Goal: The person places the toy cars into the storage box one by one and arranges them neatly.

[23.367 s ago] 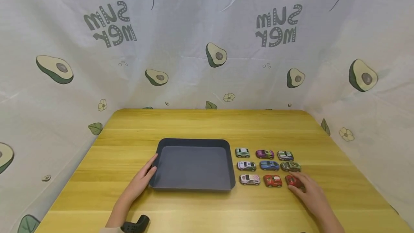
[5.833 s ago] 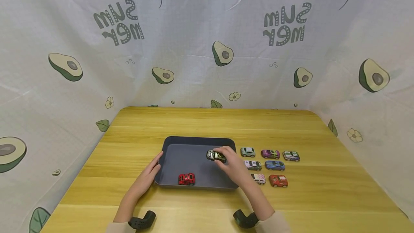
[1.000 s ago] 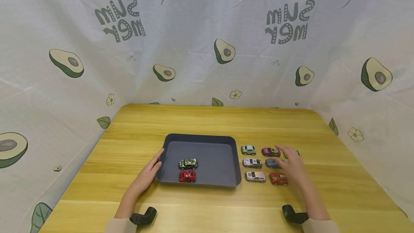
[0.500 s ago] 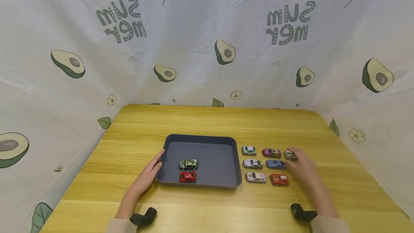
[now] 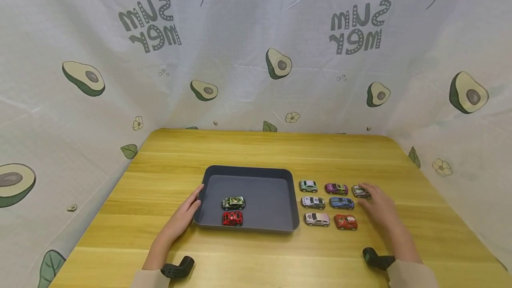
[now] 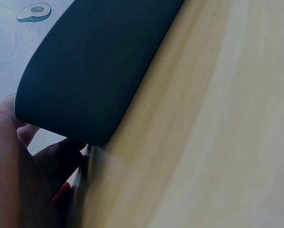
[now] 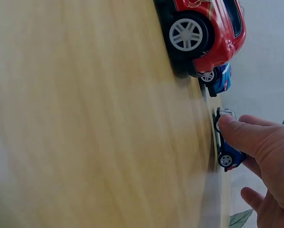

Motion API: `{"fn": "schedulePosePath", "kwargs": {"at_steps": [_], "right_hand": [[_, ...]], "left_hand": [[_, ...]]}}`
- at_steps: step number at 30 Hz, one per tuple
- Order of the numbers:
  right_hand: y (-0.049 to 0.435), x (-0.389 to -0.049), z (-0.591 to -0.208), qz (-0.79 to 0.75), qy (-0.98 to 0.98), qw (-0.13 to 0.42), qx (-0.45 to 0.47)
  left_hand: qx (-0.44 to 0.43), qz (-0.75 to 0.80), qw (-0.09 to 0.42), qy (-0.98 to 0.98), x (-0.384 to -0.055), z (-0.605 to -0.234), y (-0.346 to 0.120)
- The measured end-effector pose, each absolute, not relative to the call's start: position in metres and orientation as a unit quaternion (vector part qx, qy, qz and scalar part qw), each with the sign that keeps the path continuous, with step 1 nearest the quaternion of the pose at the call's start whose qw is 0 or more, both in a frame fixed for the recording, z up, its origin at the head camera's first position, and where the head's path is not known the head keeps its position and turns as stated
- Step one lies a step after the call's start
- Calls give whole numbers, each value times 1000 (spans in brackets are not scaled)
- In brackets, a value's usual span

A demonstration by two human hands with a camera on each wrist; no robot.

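Observation:
My left hand rests against the left side of a dark grey tray, fingers extended along its wall. In the left wrist view the fingers touch the tray's corner. Inside the tray's front left part sit a green camouflage toy car and, in front of it, a red toy car. My right hand is at the back right of the car group, pinching a white patterned toy car between thumb and fingers. The right wrist view shows this toy car's blue side under the thumb, close to the table.
Right of the tray stand a mint toy car, a purple one, a white one, a blue one, a white-and-pink one and a red one. A printed curtain surrounds the wooden table.
Earlier the red and camouflage cars went from the right group into the tray. Over the last second my right hand moved right, from above the purple and blue cars to the white patterned car.

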State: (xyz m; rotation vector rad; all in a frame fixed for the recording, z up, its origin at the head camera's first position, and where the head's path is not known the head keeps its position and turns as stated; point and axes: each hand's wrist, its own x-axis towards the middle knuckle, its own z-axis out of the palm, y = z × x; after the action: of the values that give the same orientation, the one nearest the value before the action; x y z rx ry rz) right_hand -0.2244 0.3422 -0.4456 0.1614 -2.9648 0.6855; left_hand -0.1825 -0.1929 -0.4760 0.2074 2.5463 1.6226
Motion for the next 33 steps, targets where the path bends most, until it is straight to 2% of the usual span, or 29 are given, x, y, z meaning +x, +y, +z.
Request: {"fn": "schedulePosePath", "kwargs": {"at_steps": [7,33], "right_hand": [[344,-228,-447,198,-976,69,58],[351,-237,-451,205,-974,56,73]], "left_hand": [[66,536,57,840,-182,-476,-192],[69,538,57,838,-182,-475,-193]]}}
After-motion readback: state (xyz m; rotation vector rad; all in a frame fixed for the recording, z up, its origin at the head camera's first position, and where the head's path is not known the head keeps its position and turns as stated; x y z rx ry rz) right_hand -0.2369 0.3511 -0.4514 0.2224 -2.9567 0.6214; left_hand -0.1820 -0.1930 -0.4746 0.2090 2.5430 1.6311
